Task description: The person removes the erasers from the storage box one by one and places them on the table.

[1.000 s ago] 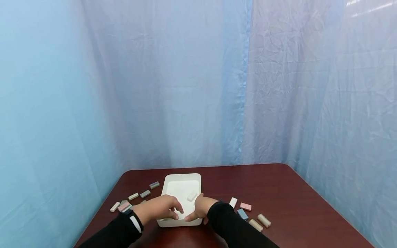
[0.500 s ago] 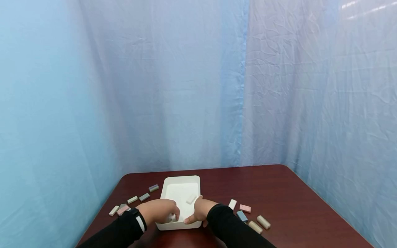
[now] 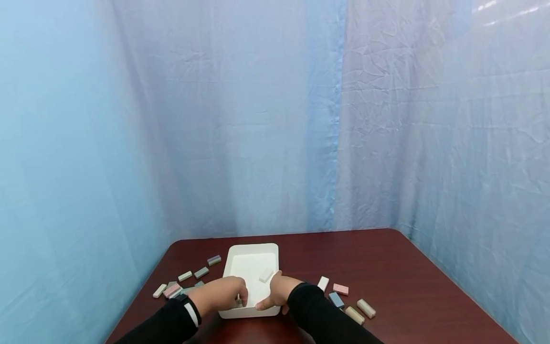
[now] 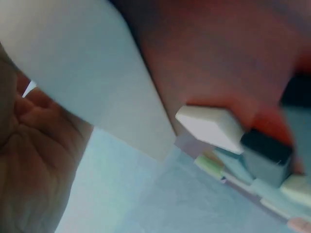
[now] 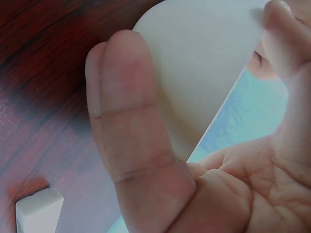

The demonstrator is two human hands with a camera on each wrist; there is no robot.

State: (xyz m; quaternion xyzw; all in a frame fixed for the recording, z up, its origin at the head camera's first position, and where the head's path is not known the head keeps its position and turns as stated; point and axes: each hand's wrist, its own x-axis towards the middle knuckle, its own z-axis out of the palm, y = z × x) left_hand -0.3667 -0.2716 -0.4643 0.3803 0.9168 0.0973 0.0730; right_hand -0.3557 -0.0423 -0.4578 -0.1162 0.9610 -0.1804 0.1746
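Note:
Near the table's front stands a white plastic tray (image 3: 250, 313), with one small white block (image 3: 266, 275) lying inside toward its right wall. My left hand (image 3: 219, 292) reaches over the near left rim, its curled fingers low in the tray around a small pale block (image 3: 239, 302), mostly hidden by the fingers. In the left wrist view the palm (image 4: 36, 165) shows behind the tray wall (image 4: 97, 77). My right hand (image 3: 280, 289) grips the tray's near right side. In the right wrist view its fingers (image 5: 133, 107) lie along the outer wall, and the thumb (image 5: 286, 34) is over the rim.
Left of the tray, several small pastel blocks lie scattered, among them a pink block (image 3: 173, 290) and a grey block (image 3: 201, 272). On the right lie a blue-grey block (image 3: 336, 300), another pink block (image 3: 341, 289) and cream blocks (image 3: 365, 308). Blue curtains (image 3: 275, 119) hang behind the dark red table (image 3: 386, 267).
My left hand has moved down into the tray's near left part, fingers bending lower with the pale block. My right hand keeps its grip on the tray, which stands in place.

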